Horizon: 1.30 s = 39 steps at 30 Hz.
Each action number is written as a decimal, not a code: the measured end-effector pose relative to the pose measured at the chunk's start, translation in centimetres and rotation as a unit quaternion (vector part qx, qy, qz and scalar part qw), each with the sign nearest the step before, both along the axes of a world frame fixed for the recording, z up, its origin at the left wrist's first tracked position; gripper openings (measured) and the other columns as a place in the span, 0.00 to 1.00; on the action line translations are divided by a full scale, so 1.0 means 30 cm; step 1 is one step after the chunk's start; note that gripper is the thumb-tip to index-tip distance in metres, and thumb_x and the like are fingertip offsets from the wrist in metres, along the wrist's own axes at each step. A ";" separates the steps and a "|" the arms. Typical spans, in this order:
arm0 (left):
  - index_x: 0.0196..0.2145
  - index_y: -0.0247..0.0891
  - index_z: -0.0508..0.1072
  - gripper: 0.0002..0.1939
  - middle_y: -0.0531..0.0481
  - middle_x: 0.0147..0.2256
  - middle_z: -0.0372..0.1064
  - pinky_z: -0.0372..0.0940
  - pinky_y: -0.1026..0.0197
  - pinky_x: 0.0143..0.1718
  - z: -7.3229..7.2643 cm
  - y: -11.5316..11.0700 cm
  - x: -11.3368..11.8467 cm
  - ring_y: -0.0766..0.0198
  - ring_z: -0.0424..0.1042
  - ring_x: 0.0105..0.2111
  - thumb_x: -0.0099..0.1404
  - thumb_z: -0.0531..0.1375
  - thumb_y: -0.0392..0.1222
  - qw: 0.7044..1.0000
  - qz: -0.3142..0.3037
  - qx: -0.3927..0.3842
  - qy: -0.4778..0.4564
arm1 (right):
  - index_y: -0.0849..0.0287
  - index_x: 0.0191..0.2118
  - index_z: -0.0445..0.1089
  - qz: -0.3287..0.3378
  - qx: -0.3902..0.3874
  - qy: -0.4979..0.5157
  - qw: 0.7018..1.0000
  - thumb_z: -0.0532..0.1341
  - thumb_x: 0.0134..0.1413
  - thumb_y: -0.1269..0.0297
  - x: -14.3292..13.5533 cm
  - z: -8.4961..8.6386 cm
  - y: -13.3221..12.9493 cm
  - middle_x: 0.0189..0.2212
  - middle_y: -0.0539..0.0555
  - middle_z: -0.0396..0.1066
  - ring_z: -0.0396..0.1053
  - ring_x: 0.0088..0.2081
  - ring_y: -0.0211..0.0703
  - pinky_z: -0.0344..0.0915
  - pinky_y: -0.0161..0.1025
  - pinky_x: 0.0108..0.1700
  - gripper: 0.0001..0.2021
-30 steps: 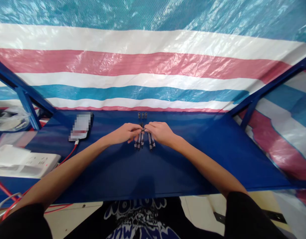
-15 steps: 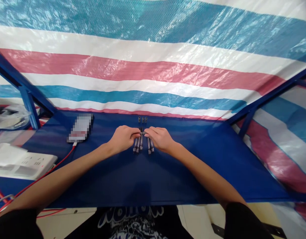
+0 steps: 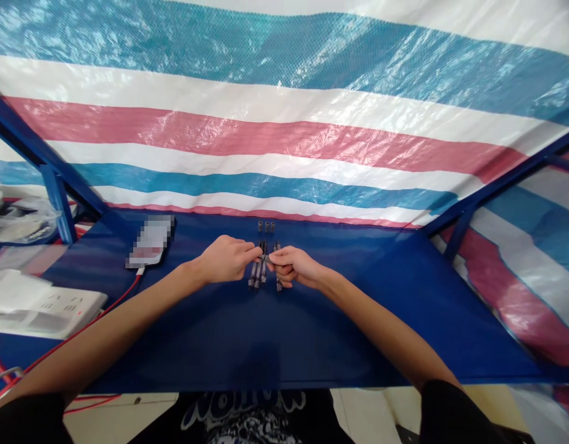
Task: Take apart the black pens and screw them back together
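My left hand (image 3: pixel 229 259) and my right hand (image 3: pixel 299 266) meet above the middle of the blue table. Between their pinched fingertips is a small slim grey piece (image 3: pixel 266 258), too small to make out its kind. Just below lie several thin dark rod-like pieces: a left group (image 3: pixel 257 276) beside my left fingers, and a right group (image 3: pixel 279 285) partly hidden by my right hand. Farther back stand three short metallic cylinders (image 3: pixel 266 226) in a row.
A phone (image 3: pixel 151 240) on a red cable lies at the left of the blue table (image 3: pixel 210 345). A white power strip (image 3: pixel 66 305) is nearer the left edge. Blue frame bars rise at both sides, with a striped plastic sheet (image 3: pixel 284 135) behind.
My right hand has turned and shifted slightly nearer to me, its lower fingers now curled over the right group of rods. My left hand stays almost in place, its fingers reaching a little farther right.
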State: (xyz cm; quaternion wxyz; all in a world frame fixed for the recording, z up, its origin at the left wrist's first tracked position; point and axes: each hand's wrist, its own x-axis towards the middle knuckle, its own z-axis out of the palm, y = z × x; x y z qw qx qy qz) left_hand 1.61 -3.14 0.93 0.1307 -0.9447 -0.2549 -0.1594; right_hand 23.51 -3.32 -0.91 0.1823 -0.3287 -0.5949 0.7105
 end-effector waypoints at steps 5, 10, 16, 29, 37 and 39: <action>0.30 0.38 0.69 0.11 0.52 0.25 0.69 0.51 0.65 0.23 -0.009 0.007 0.019 0.66 0.66 0.23 0.67 0.51 0.42 0.976 0.087 -0.199 -0.020 | 0.61 0.31 0.67 -0.094 0.407 -0.190 0.888 0.55 0.60 0.66 -0.019 0.018 -0.015 0.26 0.50 0.67 0.64 0.29 0.36 0.59 0.35 0.35 0.08; 0.28 0.37 0.66 0.17 0.55 0.20 0.59 0.52 0.66 0.20 0.008 0.017 0.023 0.70 0.57 0.19 0.68 0.49 0.50 0.837 0.052 -0.529 -0.132 | 0.62 0.40 0.68 -0.077 0.615 -0.252 0.744 0.53 0.63 0.68 -0.004 0.006 -0.017 0.36 0.56 0.70 0.66 0.37 0.41 0.58 0.35 0.39 0.07; 0.22 0.36 0.63 0.18 0.56 0.18 0.54 0.49 0.66 0.21 -0.006 0.035 0.023 0.71 0.53 0.19 0.65 0.51 0.49 0.831 0.046 -0.538 -0.133 | 0.62 0.37 0.68 -0.017 0.705 -0.294 0.645 0.46 0.69 0.61 -0.002 -0.022 -0.009 0.30 0.56 0.69 0.64 0.33 0.41 0.55 0.37 0.36 0.17; 0.24 0.38 0.70 0.12 0.52 0.20 0.69 0.44 0.64 0.21 -0.006 0.005 0.014 0.66 0.65 0.19 0.62 0.52 0.39 0.988 0.085 -0.127 -0.010 | 0.62 0.34 0.71 -0.007 0.635 -0.298 0.713 0.50 0.67 0.59 -0.010 -0.003 -0.016 0.28 0.55 0.74 0.66 0.27 0.37 0.50 0.35 0.30 0.17; 0.28 0.38 0.72 0.10 0.53 0.20 0.67 0.46 0.65 0.21 0.018 -0.010 -0.004 0.68 0.63 0.20 0.62 0.51 0.36 0.999 0.031 0.007 -0.012 | 0.62 0.28 0.69 -0.026 0.422 -0.157 0.893 0.52 0.65 0.58 0.004 0.081 -0.030 0.21 0.48 0.65 0.60 0.23 0.32 0.53 0.31 0.29 0.18; 0.29 0.38 0.71 0.10 0.54 0.20 0.66 0.47 0.65 0.20 0.024 -0.014 -0.005 0.69 0.63 0.20 0.62 0.51 0.36 0.999 0.012 0.049 -0.009 | 0.62 0.27 0.67 -0.032 0.307 -0.099 0.946 0.53 0.63 0.53 0.007 0.084 -0.032 0.18 0.46 0.60 0.58 0.21 0.31 0.56 0.31 0.27 0.19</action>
